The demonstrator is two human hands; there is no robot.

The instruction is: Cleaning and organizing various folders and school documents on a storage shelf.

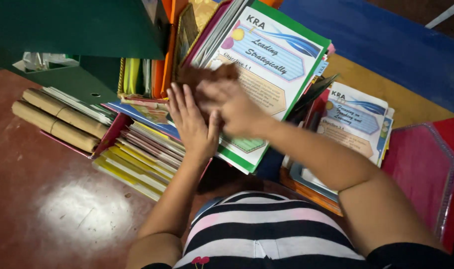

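Polished red-brown floor (52,199) is spreading under everything, glossy and catching a pale patch of reflected light, while a blue and yellow mat (386,55) is lying at the upper right. Stacks of paperwork are crowding the middle of the view. The left hand (191,122) is lying flat, fingers (179,102) spread fairly wide and holding nothing, pressing on a slanting pile of thin booklets (137,159) with yellow, pink and white edges. The right hand (232,107) is blurred by motion and crossing just beside the left, resting on a brown, rough-looking cover (207,74); whether its fingers are gripping that cover I cannot tell. That cover is sitting against a white printed sheet in a green folder (281,55), glossy and tilted, decorated with a blue label shape and a tan one. To the left, rolled brown paper tubes (57,119) are lying side by side, tied with a band, beside a dark green box file (77,30). At the right, a second printed sheet (356,119) is topping another stack, and a red clear-fronted plastic envelope (421,169) is lying near it. A striped shirt (266,229) is filling the bottom edge.
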